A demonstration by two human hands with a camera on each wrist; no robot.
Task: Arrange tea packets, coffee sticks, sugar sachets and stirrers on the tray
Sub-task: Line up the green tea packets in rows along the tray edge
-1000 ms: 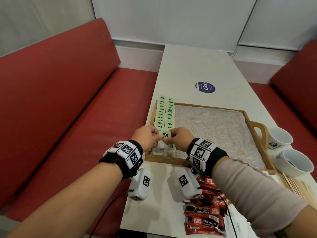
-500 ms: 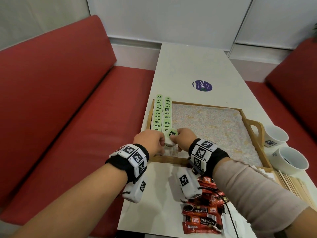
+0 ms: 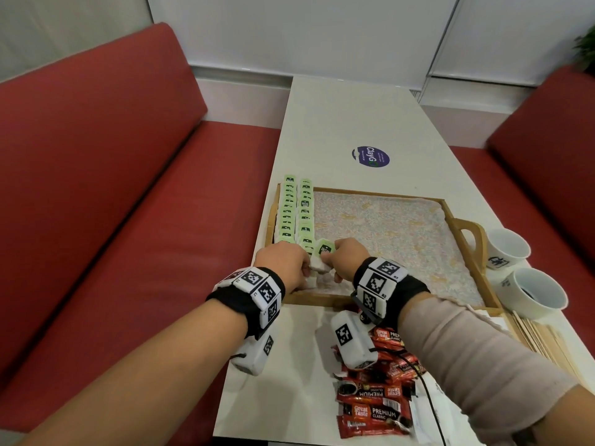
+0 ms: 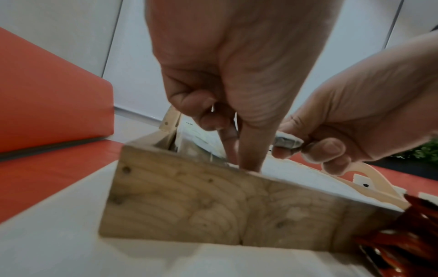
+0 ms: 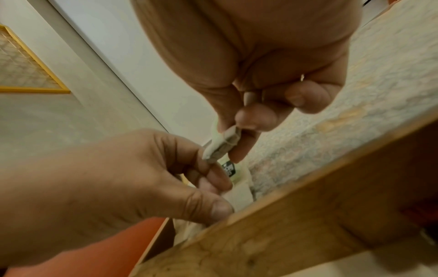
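A wooden tray (image 3: pixel 370 192) with a patterned liner holds two rows of green tea packets (image 3: pixel 294 214) along its left side. My right hand (image 3: pixel 328 252) pinches one green tea packet (image 3: pixel 323 249) just above the near end of the second row; the right wrist view shows that packet (image 5: pixel 222 144) edge-on between thumb and fingers. My left hand (image 3: pixel 304 273) reaches thumb and forefinger down onto the nearest white packets (image 5: pixel 237 193) behind the tray wall (image 4: pixel 213 206), its other fingers curled. Red coffee sticks (image 3: pixel 373 410) lie on the table under my right forearm.
Wooden stirrers (image 3: pixel 541 339) lie at the table's right edge beside two white cups (image 3: pixel 508 249) (image 3: pixel 534 292). White paper sachets (image 3: pixel 428 410) lie partly hidden by the right arm. A round blue sticker (image 3: pixel 370 157) lies beyond the tray. Red benches flank the table.
Both hands held the green packet a second ago. The left hand has since dropped onto the near end of the rows, while the right hand keeps the packet and has shifted slightly right.
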